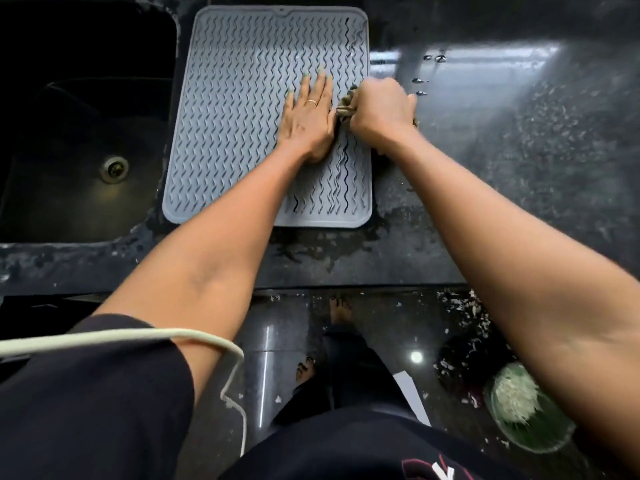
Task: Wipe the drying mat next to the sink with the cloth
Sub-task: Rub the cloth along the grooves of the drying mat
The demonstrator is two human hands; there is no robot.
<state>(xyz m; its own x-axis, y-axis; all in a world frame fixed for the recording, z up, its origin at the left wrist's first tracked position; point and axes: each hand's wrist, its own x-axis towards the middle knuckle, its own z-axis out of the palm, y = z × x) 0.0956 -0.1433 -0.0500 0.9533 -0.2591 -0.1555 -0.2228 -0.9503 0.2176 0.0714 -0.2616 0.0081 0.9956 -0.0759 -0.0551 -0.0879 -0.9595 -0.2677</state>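
Note:
A grey ribbed drying mat (242, 109) lies flat on the dark counter, right of the sink (86, 133). My left hand (308, 116) rests palm down on the mat's right half, fingers spread. My right hand (381, 110) is fisted around a bunched greenish-brown cloth (345, 107) at the mat's right edge, touching my left hand. Most of the cloth is hidden inside the fist.
The black stone counter (485, 150) is wet, with water drops (420, 81) right of the mat and a wet patch below it. A green bowl of white scraps (519, 407) sits on the floor at lower right. A white cable (138, 336) crosses my left side.

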